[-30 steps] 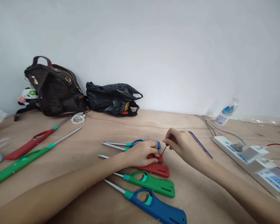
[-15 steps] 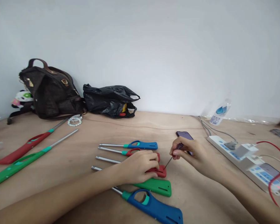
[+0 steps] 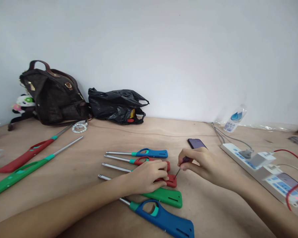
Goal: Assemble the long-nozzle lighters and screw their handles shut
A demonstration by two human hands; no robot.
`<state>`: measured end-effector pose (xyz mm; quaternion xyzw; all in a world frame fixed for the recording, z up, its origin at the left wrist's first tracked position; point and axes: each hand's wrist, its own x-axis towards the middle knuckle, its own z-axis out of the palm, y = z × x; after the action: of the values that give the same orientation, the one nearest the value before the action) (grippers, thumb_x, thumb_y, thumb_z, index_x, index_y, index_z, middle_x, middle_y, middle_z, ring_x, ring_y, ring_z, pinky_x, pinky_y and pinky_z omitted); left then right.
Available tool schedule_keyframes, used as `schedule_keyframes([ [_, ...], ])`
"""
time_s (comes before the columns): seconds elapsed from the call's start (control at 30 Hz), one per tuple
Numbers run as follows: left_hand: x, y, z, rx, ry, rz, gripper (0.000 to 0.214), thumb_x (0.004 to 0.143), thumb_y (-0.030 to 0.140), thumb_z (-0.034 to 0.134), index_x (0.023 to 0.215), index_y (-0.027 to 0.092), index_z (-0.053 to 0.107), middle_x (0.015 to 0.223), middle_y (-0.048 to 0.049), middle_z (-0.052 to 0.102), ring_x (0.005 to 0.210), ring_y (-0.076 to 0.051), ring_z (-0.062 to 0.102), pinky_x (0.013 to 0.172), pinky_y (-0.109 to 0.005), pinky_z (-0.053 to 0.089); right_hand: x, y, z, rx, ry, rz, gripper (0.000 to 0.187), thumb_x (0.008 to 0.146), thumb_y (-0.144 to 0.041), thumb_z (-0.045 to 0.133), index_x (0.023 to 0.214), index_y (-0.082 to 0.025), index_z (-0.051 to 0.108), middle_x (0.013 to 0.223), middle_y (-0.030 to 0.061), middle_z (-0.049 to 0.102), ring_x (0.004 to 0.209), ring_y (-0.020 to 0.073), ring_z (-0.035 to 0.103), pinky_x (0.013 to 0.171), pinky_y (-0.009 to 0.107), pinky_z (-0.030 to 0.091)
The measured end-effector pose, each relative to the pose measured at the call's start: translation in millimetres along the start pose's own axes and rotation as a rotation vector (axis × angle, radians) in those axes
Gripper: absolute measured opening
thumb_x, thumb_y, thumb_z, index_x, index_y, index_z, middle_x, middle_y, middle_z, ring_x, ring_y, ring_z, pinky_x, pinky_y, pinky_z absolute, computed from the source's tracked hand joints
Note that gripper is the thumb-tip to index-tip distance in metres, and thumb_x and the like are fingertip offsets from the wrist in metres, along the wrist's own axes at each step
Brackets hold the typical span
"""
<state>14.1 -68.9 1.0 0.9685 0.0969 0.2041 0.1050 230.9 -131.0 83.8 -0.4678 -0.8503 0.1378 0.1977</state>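
My left hand (image 3: 149,177) is closed over a red gas lighter (image 3: 172,181), pressing it to the table; most of its body is under my fingers. In my right hand (image 3: 201,162) is a screwdriver (image 3: 186,159) with a dark purple handle, its thin shaft slanting down to the end of that lighter's handle. Beyond lie another red lighter (image 3: 140,161) and a small blue lighter (image 3: 152,153). Nearer to me are a green lighter (image 3: 169,197), partly beneath my left arm, and a large blue lighter (image 3: 169,221).
Left lie a long red lighter (image 3: 27,159) and a long green lighter (image 3: 20,177). A brown bag (image 3: 57,96) and a black plastic bag (image 3: 111,105) stand by the wall. Right are a phone (image 3: 196,143), a power strip (image 3: 240,160) with cables and a plastic bottle (image 3: 234,119).
My right hand has shifted slightly left and tilted the screwdriver handle, while its tip stays at the red lighter's end. The left hand keeps its place.
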Motion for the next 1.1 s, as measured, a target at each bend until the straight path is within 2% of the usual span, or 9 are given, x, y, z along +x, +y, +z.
schedule_keyframes([
  [0.1, 0.2, 0.0, -0.2, -0.004, -0.011, -0.007, 0.005, 0.087, 0.019, 0.062, 0.084, 0.016, 0.063, 0.090, -0.0039, 0.057, 0.082, -0.017, 0.057, 0.072, -0.025, 0.044, -1.2, 1.2, 12.0, 0.026, 0.087, 0.108, 0.012, 0.093, -0.027, 0.050, 0.082, -0.021, 0.052, 0.062, -0.0012, 0.063, 0.055, 0.0139, 0.057, 0.052, 0.024, 0.040],
  [0.17, 0.4, 0.1, -0.7, 0.004, -0.018, -0.004, 0.005, 0.087, 0.020, 0.062, 0.084, 0.016, 0.064, 0.090, -0.0041, 0.057, 0.083, -0.017, 0.057, 0.072, -0.025, 0.044, -2.3, -0.5, 15.9, 0.044, 0.093, 0.141, 0.014, 0.094, -0.030, 0.048, 0.083, -0.022, 0.050, 0.058, -0.0026, 0.060, 0.051, 0.0137, 0.056, 0.050, 0.023, 0.040],
  [0.3, 0.3, 0.1, -1.1, 0.029, -0.033, 0.005, 0.005, 0.087, 0.020, 0.063, 0.084, 0.016, 0.064, 0.093, -0.0047, 0.058, 0.084, -0.017, 0.058, 0.072, -0.026, 0.044, -2.8, -8.9, 7.2, -0.059, -0.010, 0.092, 0.010, 0.094, -0.023, 0.044, 0.085, -0.022, 0.048, 0.072, 0.0001, 0.065, 0.059, 0.0149, 0.059, 0.052, 0.023, 0.038],
  [0.4, 0.0, -0.5, -0.5, 0.025, -0.026, 0.008, 0.006, 0.087, 0.020, 0.064, 0.084, 0.015, 0.064, 0.093, -0.0049, 0.058, 0.082, -0.017, 0.058, 0.071, -0.025, 0.044, -2.8, -11.9, -3.9, -0.097, -0.104, 0.067, 0.013, 0.092, -0.014, 0.041, 0.087, -0.023, 0.049, 0.074, -0.0001, 0.065, 0.063, 0.0149, 0.059, 0.054, 0.023, 0.037],
  [0.5, -0.1, -0.9, 0.2, 0.016, -0.019, 0.008, 0.005, 0.086, 0.020, 0.064, 0.085, 0.016, 0.064, 0.091, -0.0042, 0.058, 0.082, -0.017, 0.057, 0.071, -0.025, 0.044, -3.6, -10.6, -8.0, -0.110, -0.125, 0.048, 0.015, 0.091, -0.012, 0.042, 0.087, -0.023, 0.053, 0.078, 0.0006, 0.066, 0.066, 0.0153, 0.059, 0.054, 0.023, 0.037],
  [0.63, -0.1, -0.7, 0.6, 0.012, -0.015, 0.010, 0.005, 0.085, 0.019, 0.065, 0.084, 0.015, 0.063, 0.088, -0.0035, 0.057, 0.082, -0.017, 0.057, 0.070, -0.025, 0.044, -3.1, -9.7, 0.1, -0.229, -0.031, 0.079, 0.010, 0.089, -0.020, 0.049, 0.081, -0.022, 0.054, 0.064, -0.0004, 0.061, 0.055, 0.0154, 0.055, 0.048, 0.023, 0.032],
  [0.8, -0.1, 0.1, 0.1, 0.024, -0.031, -0.006, 0.006, 0.088, 0.022, 0.062, 0.085, 0.016, 0.063, 0.092, -0.0044, 0.057, 0.083, -0.017, 0.056, 0.073, -0.026, 0.045, -1.9, -8.4, 18.6, -0.257, 0.178, 0.172, 0.019, 0.091, -0.032, 0.050, 0.075, -0.022, 0.050, 0.059, 0.0007, 0.059, 0.051, 0.0166, 0.055, 0.047, 0.025, 0.032],
  [1.1, 0.3, 3.7, 0.5, 0.047, -0.029, -0.017, 0.005, 0.087, 0.019, 0.061, 0.085, 0.015, 0.063, 0.091, -0.0050, 0.056, 0.085, -0.018, 0.057, 0.074, -0.027, 0.045, -7.3, -10.0, 28.8, -0.324, 0.248, 0.261, 0.022, 0.088, -0.035, 0.054, 0.072, -0.023, 0.043, 0.052, -0.0010, 0.057, 0.046, 0.0173, 0.052, 0.046, 0.026, 0.030],
])
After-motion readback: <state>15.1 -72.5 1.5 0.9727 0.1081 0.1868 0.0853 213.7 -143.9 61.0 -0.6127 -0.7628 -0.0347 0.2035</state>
